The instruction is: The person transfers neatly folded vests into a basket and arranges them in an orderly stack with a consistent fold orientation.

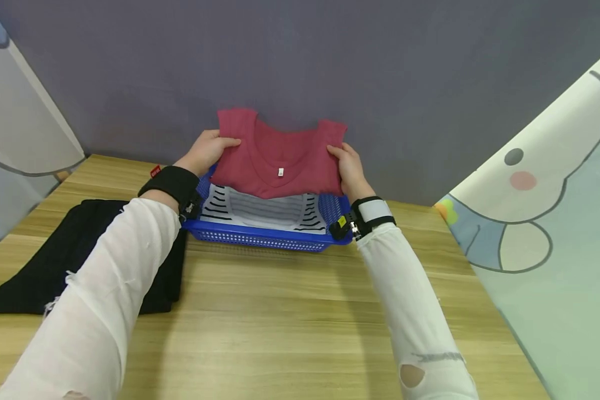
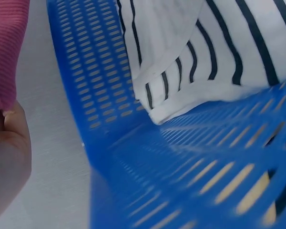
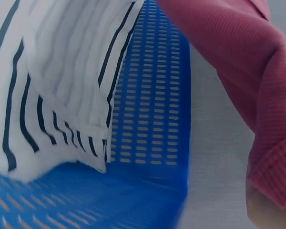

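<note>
Soft, even light is falling on the table (image 1: 270, 311), which is showing a pale sheen; faint shadows are lying beside the sleeves (image 1: 415, 311) and under the basket (image 1: 260, 238). The wrist views are looking dimmer (hazy, too), and the basket is blurring toward the bottom.

White sleeves (image 1: 107, 278), torn hole (image 1: 411, 376), grey smudge (image 1: 436, 356), black wristbands (image 1: 170, 184), small black wrist cameras (image 1: 192, 208), yellow mark (image 1: 342, 221)
</note>
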`<state>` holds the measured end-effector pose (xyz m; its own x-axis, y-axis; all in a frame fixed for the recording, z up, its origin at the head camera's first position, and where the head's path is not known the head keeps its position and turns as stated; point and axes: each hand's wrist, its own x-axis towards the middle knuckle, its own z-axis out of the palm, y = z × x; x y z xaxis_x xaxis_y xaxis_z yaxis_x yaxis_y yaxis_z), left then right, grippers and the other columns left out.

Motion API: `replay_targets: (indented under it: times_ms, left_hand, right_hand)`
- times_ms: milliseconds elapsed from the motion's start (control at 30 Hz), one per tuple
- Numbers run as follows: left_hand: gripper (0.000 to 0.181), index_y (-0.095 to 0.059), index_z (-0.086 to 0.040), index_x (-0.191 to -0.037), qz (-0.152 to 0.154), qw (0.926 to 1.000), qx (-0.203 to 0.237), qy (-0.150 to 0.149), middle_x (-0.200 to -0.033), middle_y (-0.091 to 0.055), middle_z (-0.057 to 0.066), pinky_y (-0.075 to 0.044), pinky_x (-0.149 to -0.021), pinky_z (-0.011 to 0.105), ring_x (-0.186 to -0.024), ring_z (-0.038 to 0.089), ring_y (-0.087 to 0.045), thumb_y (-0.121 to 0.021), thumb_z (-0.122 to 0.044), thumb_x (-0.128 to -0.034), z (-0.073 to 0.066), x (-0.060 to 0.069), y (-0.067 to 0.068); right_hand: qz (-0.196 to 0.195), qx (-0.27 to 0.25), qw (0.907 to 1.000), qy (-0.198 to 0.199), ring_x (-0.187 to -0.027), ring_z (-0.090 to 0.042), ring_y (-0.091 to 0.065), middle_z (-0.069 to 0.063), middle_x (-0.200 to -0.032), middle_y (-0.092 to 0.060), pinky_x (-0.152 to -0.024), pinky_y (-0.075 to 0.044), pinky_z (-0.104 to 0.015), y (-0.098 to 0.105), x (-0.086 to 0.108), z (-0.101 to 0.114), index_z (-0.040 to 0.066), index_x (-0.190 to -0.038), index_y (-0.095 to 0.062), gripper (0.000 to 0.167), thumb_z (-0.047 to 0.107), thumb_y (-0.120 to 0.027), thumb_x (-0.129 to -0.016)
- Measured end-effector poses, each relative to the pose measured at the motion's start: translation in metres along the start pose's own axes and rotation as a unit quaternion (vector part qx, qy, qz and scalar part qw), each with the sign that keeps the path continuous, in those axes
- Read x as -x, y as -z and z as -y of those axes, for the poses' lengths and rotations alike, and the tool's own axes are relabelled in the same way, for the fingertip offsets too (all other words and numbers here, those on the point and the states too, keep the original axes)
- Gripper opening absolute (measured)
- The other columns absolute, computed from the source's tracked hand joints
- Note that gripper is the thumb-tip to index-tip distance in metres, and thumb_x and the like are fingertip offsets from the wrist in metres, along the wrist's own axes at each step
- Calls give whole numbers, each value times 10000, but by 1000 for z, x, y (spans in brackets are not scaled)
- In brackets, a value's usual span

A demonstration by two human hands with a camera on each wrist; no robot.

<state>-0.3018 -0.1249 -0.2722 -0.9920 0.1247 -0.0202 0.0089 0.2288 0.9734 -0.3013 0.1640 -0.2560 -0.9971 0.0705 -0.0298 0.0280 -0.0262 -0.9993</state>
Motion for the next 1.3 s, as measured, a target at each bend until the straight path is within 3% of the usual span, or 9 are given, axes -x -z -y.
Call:
replay_targets:
  times_ms: [200,400,500,633,833,1033,1200,1300]
  left_hand:
    - [486,-442,-39,-1395,-47,9994,343,52,-1148,-545,2,-457,-884,294,-950,62,-539,-486,-292,-983,12,1,-3]
    - [502,-439,-12,-1384,-217,9993,302,12,-1045,-552,-77,-467,-795,222,-879,13,-548,-479,-311,-983,21,9,10]
    - [487,-458,7,-1358,-340,9990,275,55,-914,-562,-141,-479,-719,192,-794,-18,-564,-489,-295,-978,26,11,15]
    - [486,-477,0,-1334,-288,9991,251,157,-819,-572,-151,-495,-654,203,-708,-11,-585,-515,-313,-963,29,7,12]
    - [507,-452,9,-1340,-269,9983,-321,398,-994,-565,1,-474,-677,220,-758,45,-569,-479,-336,-969,26,-2,6]
    - [553,-350,65,-1387,-13,9919,-1015,768,-1244,-456,170,-431,-776,278,-982,207,-498,-422,-304,-983,26,-4,7]
    - [584,-276,99,-1418,351,9848,-1412,953,-1267,-421,204,-434,-742,272,-957,224,-502,-411,-272,-988,26,-3,8]
    - [593,-268,101,-1426,553,9807,-1567,1026,-1301,-410,213,-429,-751,266,-961,212,-503,-414,-264,-982,29,-5,8]
  right_hand:
    - [58,-100,9999,-94,-863,-104,-543,30,-988,-550,-749,-457,-282,5,-4,-3,94,-1310,-500,350,183,-490,-971]
    - [215,-309,9993,53,-802,-101,-550,29,-934,-564,-695,-461,-274,-15,-13,-13,76,-1263,-524,318,169,-511,-959]
    - [302,-145,9994,29,-818,-106,-549,22,-958,-565,-701,-461,-276,-23,-16,-22,80,-1284,-531,339,170,-519,-957]
    - [222,239,9992,-217,-847,-118,-534,5,-1001,-551,-725,-450,-283,-17,-16,-31,81,-1304,-521,358,183,-514,-962]
    - [434,837,9938,-595,-880,-126,-531,-38,-1080,-541,-760,-453,-291,-4,-14,-32,46,-1356,-461,414,191,-495,-969]
    - [929,1832,9759,-737,-989,-195,-551,-146,-1246,-525,-845,-483,-328,-4,-15,-34,6,-1384,-411,441,175,-477,-983]
    - [1260,2358,9590,-939,-1084,-254,-530,-190,-1330,-486,-928,-465,-380,-6,-14,-37,-13,-1406,-378,465,151,-467,-980]
    - [1495,2720,9441,-1107,-1024,-233,-533,-186,-1302,-486,-869,-479,-352,-6,-12,-38,-28,-1399,-386,457,126,-444,-973]
